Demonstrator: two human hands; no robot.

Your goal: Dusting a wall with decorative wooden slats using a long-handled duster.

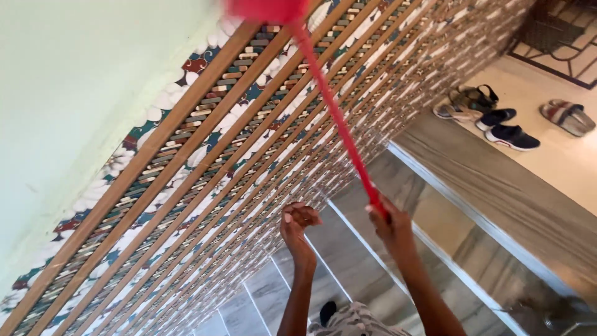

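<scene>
Two hands: right hand point(387, 219) on red handle point(336, 112), left hand point(297, 225) fisted.

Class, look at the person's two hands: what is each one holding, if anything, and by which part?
The right hand grips the red stick at its lower end. The left hand is curled closed beside it and seems to hold nothing.

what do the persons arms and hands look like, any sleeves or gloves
Both arms are bare as far as the view shows: no sleeves, gloves or watch visible. The left hand and right hand are bare, on slim forearms; rings are too small to tell.
</scene>
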